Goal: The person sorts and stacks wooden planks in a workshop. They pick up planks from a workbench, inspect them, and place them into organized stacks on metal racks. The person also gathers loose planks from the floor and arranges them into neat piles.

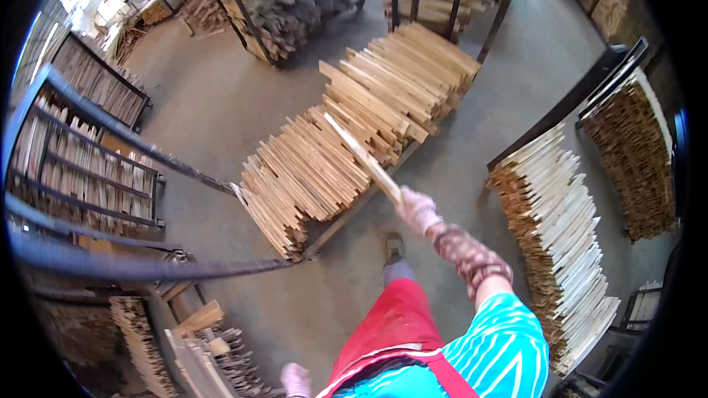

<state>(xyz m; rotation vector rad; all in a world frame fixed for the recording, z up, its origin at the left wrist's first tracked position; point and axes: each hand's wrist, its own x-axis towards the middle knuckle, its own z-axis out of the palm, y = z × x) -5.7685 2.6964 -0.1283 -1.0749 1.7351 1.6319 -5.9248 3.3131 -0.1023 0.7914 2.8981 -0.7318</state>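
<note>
Right hand (417, 210), gloved, just right of frame centre, closed around the near end of a pale slat (363, 157). Slat held up at a slant, far end pointing to the upper left over the middle stack (354, 132), clear of it rather than resting on it. Left hand (296, 379) at the bottom edge, low and to the left, also gloved, apparently empty; how far the fingers are spread cannot be told, being half cut off by the frame.

Judged as mid-transfer of a single slat: lifted and carried, either just off the middle stack or on the way down to it; which of the two cannot be told from one view. Second stack (560, 250) of paler boards standing at the right, well apart from the hand.

Next move, in that judgement, calls for levelling the slat, lining it up with the rows beneath, and keeping the free end from knocking neighbouring pieces askew. Foot (394, 247) planted on the bare floor (221, 103) just beside the stack's near corner.
</note>
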